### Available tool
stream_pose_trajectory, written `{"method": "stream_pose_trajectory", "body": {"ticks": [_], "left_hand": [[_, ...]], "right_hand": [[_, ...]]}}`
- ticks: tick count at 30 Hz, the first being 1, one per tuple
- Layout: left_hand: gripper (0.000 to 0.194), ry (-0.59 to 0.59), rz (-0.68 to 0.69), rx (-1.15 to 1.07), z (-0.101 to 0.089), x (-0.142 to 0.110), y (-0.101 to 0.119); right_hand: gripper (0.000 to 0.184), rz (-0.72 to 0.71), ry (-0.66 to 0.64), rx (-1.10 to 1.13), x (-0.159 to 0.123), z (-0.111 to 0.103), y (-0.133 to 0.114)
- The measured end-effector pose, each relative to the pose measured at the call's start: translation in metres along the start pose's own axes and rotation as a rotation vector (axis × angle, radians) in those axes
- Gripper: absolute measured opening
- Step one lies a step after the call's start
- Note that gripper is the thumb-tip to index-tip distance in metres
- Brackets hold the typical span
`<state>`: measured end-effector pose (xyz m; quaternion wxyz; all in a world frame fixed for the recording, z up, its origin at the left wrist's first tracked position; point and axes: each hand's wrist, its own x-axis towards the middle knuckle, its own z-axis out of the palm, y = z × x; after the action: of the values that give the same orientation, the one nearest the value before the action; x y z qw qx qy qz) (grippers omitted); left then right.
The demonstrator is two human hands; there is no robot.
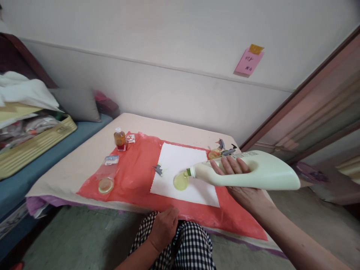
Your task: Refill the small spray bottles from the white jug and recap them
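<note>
Head view: right hand (236,172) grips the pale green jug (264,170) by its handle, fingers curled through, spout over the round dish (181,181) on white paper (194,195) | left hand (165,227) on checked trousers (194,247), fingers loosely folded together

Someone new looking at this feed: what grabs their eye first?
Likely the big pale green bottle, tipped nearly on its side in the right hand, its mouth over a small round dish of yellow-green liquid on the white sheet. Next, the bright red cloth under that sheet, then the pink note taped to the wall at upper right.
</note>
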<state>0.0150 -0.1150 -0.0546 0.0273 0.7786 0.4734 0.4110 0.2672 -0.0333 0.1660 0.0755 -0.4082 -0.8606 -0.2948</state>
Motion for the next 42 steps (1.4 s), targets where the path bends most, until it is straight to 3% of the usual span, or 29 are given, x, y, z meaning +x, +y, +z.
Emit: {"method": "stream_pose_trajectory", "body": {"ticks": [6, 12, 15, 19, 25, 28, 31, 33, 37, 39, 42], "left_hand": [[0.022, -0.021, -0.010, -0.023, 0.000, -0.001, 0.000], [0.021, 0.009, 0.008, -0.012, 0.002, 0.000, -0.001], [0.022, 0.007, 0.013, -0.003, 0.001, 0.001, 0.000], [0.022, -0.007, 0.006, 0.010, 0.001, 0.000, 0.000], [0.024, -0.017, 0.004, 0.021, 0.002, -0.001, 0.000], [0.025, -0.024, 0.005, 0.032, 0.002, -0.001, 0.000], [0.025, -0.021, 0.012, 0.035, 0.002, -0.001, 0.001], [0.025, -0.017, 0.015, 0.040, 0.002, -0.001, 0.000], [0.024, -0.004, 0.023, 0.057, 0.003, -0.001, -0.002], [0.024, 0.010, 0.037, 0.058, 0.004, -0.002, -0.003], [0.024, 0.018, 0.045, 0.061, 0.005, -0.003, -0.005]], "right_hand": [[0.075, 0.020, -0.021, 0.024, -0.003, 0.002, 0.001], [0.071, -0.008, -0.011, -0.138, -0.007, 0.004, 0.003], [0.064, -0.001, -0.016, -0.231, -0.012, 0.011, 0.005], [0.055, 0.104, -0.036, -0.173, -0.025, 0.032, 0.009], [0.070, 0.435, -0.135, 0.133, -0.063, 0.077, 0.006], [0.067, 0.726, -0.237, 0.396, -0.072, 0.093, 0.004], [0.059, 0.901, -0.284, 0.605, -0.068, 0.101, 0.004], [0.055, 0.999, -0.226, 0.779, -0.061, 0.104, 0.005], [0.060, 1.236, 0.125, 1.316, -0.041, 0.124, -0.001], [0.065, 1.282, 0.236, 1.442, -0.030, 0.141, -0.009], [0.066, 1.285, 0.285, 1.520, -0.008, 0.170, -0.021]]}}
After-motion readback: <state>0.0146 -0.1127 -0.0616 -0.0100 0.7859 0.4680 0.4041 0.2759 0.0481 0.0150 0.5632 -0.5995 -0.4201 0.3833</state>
